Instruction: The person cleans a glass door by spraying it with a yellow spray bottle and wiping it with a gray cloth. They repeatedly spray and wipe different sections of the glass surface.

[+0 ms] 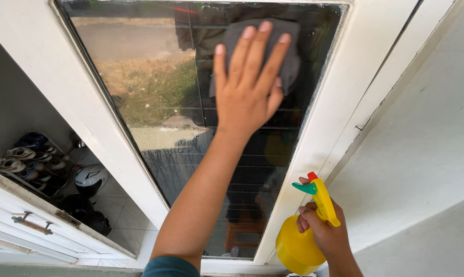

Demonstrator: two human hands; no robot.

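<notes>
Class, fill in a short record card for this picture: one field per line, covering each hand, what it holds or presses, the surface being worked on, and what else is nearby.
Left hand: left hand, fingers spread, pressing a grey cloth flat against the glass
Right hand: right hand, closed around a yellow spray bottle with a green trigger, held low, away from the glass
Surface: glass pane in a white door frame
Nearby: shoe rack and helmets on the tiled floor, at left
</notes>
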